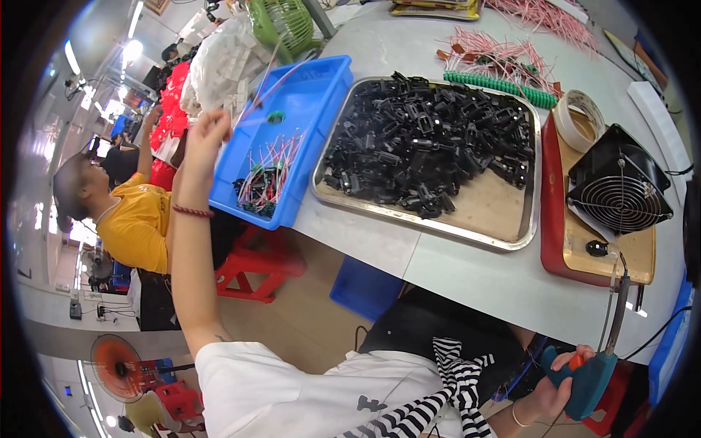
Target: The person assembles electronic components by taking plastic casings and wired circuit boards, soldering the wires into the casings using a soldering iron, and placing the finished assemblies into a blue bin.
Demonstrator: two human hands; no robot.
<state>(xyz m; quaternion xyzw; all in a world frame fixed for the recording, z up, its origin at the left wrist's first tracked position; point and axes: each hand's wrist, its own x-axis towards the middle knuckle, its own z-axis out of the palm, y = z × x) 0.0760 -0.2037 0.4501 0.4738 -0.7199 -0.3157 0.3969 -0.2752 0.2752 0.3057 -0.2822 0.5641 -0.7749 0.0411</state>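
Table (456, 266): pale grey-white top, crowded toward its far side, its edges bent by the lens.
Left hand (210, 131): raised at the blue tray's left side, fingers curled in; loose wires (281, 84) show just beside it, but I cannot tell whether its grip is closed on them.
Right hand (556, 387): beyond the table's near edge, its grip wrapped around a teal soldering gun (591, 383) with an orange trigger; the dark barrel points up toward the black fan.
Blue tray (314, 139): on the table's left, with a tangle of pink and white leads (274, 171) at its near end and a small green ring (275, 117) farther up.
Metal tray (485, 203): just right of the blue one, heaped with black plastic parts (423, 139), its near right corner bare.
Far side: a green coil (504, 87) in front of a pink wire pile (493, 52).
Right end: a red-sided tray (553, 241) carrying a roll of tape (564, 130) and a black fan (621, 182).
Floor: a red stool (255, 263) and a blue bin (365, 288) below the table.
Room: a co-worker in a yellow shirt (135, 226) at left, red bags (171, 102) beyond, an orange fan (117, 369) lower left, strip lights (136, 20) overhead.
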